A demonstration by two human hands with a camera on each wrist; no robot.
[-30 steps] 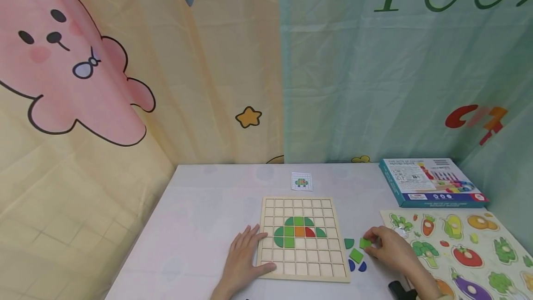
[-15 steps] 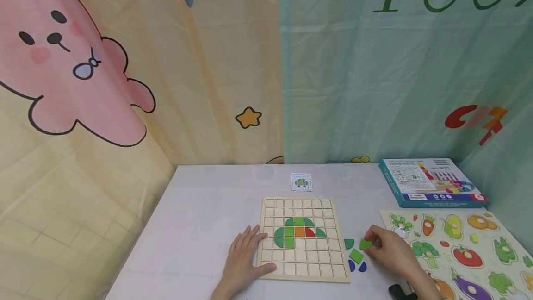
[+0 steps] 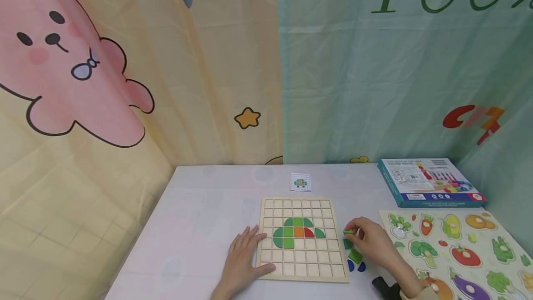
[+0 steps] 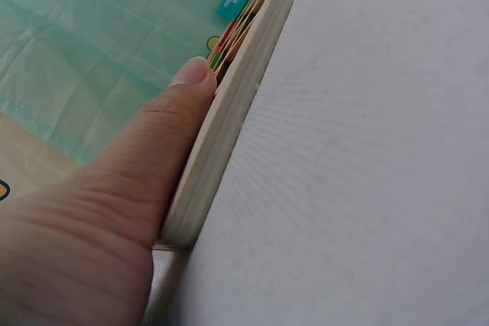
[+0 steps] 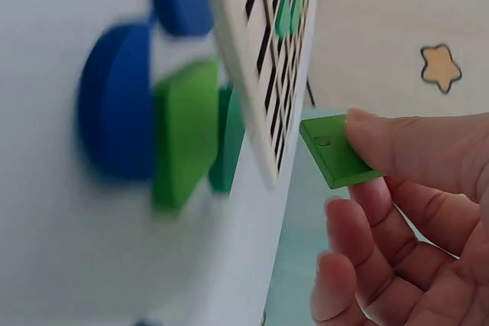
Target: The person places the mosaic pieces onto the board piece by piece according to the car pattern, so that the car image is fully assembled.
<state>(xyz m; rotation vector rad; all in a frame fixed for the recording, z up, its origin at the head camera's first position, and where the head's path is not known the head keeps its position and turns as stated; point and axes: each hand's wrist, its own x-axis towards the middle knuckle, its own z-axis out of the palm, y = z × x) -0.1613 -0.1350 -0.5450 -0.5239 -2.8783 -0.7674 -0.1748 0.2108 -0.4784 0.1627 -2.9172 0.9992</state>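
Between thumb and fingertips my right hand point(image 3: 368, 240) pinches a light green square tile point(image 5: 336, 150), held up off the table beside the board's right edge. My left hand point(image 3: 243, 260) lies along the left edge of the wooden grid board point(image 3: 320, 270), thumb on its near left part. Set in the board's cells are green squares point(image 3: 288, 243), dark green rounded pieces, an orange square point(image 3: 298, 232) and a red rounded piece point(image 3: 308, 233). Right of the board lie a dark green piece point(image 3: 347, 244), another light green square point(image 5: 187, 135) and two blue rounded pieces point(image 5: 118, 104).
Behind the board lies a small pattern card point(image 3: 300, 182) with a coloured figure on a grid. A flat box point(image 3: 430, 182) is at the back right, with a vegetable-picture board point(image 3: 449, 244) in front of it. Curtains hang behind the table.
My right hand has lifted the light green square tile off the table and carried it left and slightly away, toward the board. My left hand stays on the board's edge.
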